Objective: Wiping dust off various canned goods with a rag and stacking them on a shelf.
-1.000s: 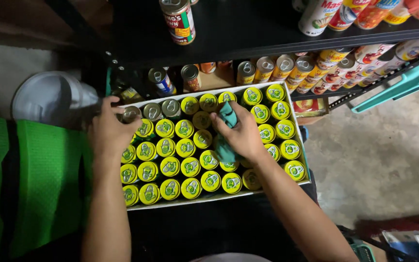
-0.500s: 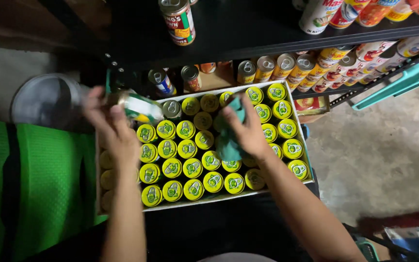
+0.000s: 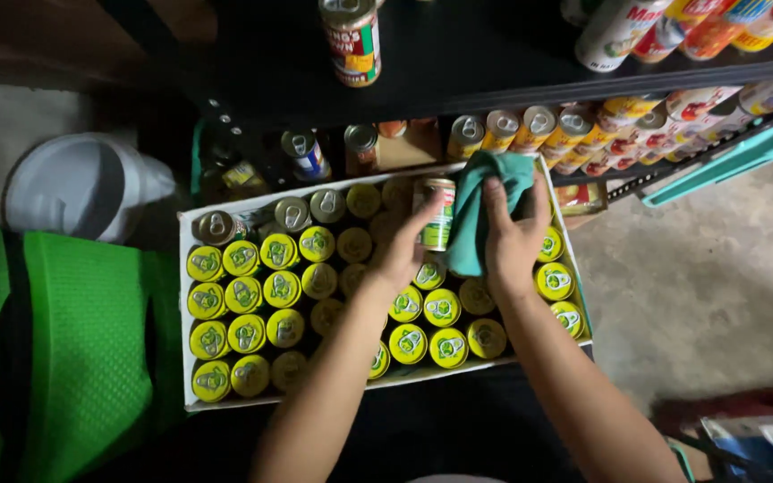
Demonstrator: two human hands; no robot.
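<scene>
Head view looks straight down at a white cardboard tray (image 3: pixel 184 313) full of small cans with yellow lids (image 3: pixel 243 293). The cans stand upright in rows, touching each other. Some along the tray's far edge have plain silver tops.

The left hand (image 3: pixel 402 255) is curled around one can (image 3: pixel 437 213) and holds it up above the far right part of the tray. This can has a green and white label and a silver top. It stands almost upright in the fingers.

The right hand (image 3: pixel 512 237) is just beside it. Its fingers are bent and press a teal cloth (image 3: pixel 480 210) against the side of the held can. The cloth hangs down over the cans near the tray's right edge.

Past the tray's far edge is a dark shelf (image 3: pixel 494 63) with more cans on it and under it. A white bucket (image 3: pixel 82 186) sits beyond the tray's far left corner. A green bag (image 3: pixel 73 349) lies beside the tray's left edge.
</scene>
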